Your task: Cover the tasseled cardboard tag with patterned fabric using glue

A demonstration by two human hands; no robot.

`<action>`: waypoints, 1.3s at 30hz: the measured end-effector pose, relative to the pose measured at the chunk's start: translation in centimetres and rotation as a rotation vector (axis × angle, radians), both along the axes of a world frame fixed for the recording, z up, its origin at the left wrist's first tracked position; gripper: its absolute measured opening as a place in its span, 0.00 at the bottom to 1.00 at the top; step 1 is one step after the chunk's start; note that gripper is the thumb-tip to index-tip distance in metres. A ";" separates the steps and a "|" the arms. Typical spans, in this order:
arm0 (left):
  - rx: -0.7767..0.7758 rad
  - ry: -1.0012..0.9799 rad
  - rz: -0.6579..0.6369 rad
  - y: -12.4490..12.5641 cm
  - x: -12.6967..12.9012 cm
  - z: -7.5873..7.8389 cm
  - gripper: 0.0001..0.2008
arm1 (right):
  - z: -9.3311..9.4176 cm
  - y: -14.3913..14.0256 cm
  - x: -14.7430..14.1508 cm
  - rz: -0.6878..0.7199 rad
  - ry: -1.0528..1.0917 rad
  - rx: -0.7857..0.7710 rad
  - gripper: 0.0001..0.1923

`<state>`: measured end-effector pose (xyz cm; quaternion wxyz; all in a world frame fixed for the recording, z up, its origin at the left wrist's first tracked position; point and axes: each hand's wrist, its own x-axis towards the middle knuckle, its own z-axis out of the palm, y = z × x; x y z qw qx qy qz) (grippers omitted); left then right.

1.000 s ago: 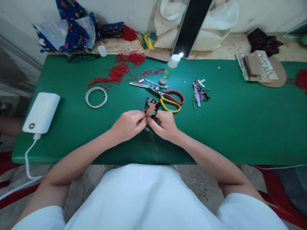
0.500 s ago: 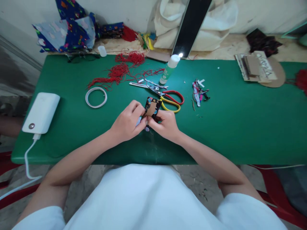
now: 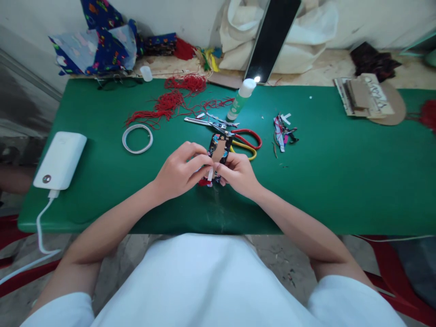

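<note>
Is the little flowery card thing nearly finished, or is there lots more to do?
Partly done, it seems. The small card already has dark patterned fabric wrapped round its edges, with bare brown card in the middle. Both hands, left hand and right hand, pinch its lower end, where a white strip and something red show. The scissors, glue bottle and red thread lie unused on the green table. How much remains is unclear.

Handwritten dark marks stand on the cardboard pieces (image 3: pixel 369 96) at the upper right of the frame; the characters cannot be made out. The green glue stick (image 3: pixel 240 101) at upper centre carries a label, too small to read. No other text is legible.
</note>
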<state>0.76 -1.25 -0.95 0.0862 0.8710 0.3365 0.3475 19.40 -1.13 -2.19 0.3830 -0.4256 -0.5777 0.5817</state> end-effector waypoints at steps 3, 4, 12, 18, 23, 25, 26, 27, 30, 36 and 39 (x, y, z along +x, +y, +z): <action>-0.008 0.015 -0.025 0.2 -0.2 0.0 0.05 | 0.1 0.1 0.0 0.029 0.013 -0.031 0.08; -0.012 0.023 -0.034 0.2 -0.2 0.0 0.06 | 0.1 0.1 0.0 0.045 0.020 -0.038 0.08; 0.053 0.177 -0.056 0.5 -0.3 0.2 0.09 | 0.0 0.1 -0.2 0.116 0.012 -0.057 0.07; 0.059 0.209 -0.077 0.3 -0.2 -0.3 0.05 | 0.0 0.5 0.0 0.002 -0.036 -0.043 0.08; 0.005 0.180 -0.080 0.0 -0.1 -0.3 0.06 | 0.1 1.4 0.4 -0.073 -0.037 -0.023 0.07; -0.012 0.148 -0.084 0.0 -0.1 -0.2 0.06 | 0.1 1.7 0.5 -0.093 -0.021 -0.021 0.07; -0.023 0.126 -0.089 0.0 -0.1 -0.2 0.06 | 0.1 1.9 0.5 -0.098 -0.015 -0.018 0.07; -0.037 0.096 -0.096 0.0 -0.2 -0.1 0.06 | 0.1 2.0 0.5 -0.101 -0.008 -0.013 0.07; -0.108 -0.074 -0.120 0.1 -0.1 0.0 0.05 | 0.1 2.2 0.7 -0.122 0.012 -0.008 0.06; -0.384 -0.474 0.088 0.5 -0.2 -0.5 0.03 | 0.4 2.0 0.8 -0.073 0.068 -0.030 0.09; -0.367 -0.515 0.192 0.9 -0.5 -0.6 0.03 | 0.5 1.8 0.7 -0.047 0.101 -0.043 0.09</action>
